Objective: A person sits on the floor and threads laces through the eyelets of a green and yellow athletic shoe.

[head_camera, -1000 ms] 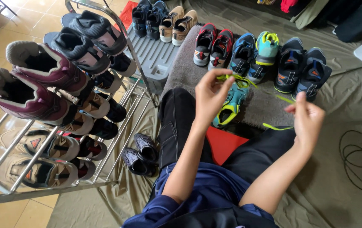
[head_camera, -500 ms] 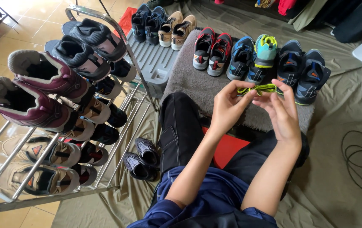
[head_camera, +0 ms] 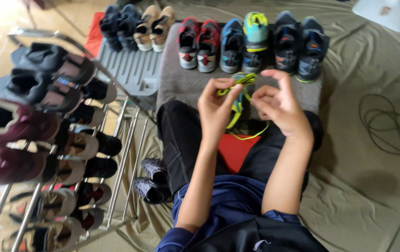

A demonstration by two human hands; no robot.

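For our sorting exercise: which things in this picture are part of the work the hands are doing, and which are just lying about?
In hand:
left hand and right hand, pinching the neon yellow shoelace
teal shoe, partly hidden behind the hands

Lying about:
row of sneakers on the grey mat
shoe rack
dark pair on the floor
black cable

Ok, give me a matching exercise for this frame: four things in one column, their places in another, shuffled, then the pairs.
Things:
1. yellow-green lace
2. shoe rack
3. cable
4. red and grey shoes

Places:
A. on the cloth at the far right
B. pinched between the left hand and right hand
C. in the row on the grey mat, left end
D. along the left side, full of shoes

Pairs: 1-B, 2-D, 3-A, 4-C
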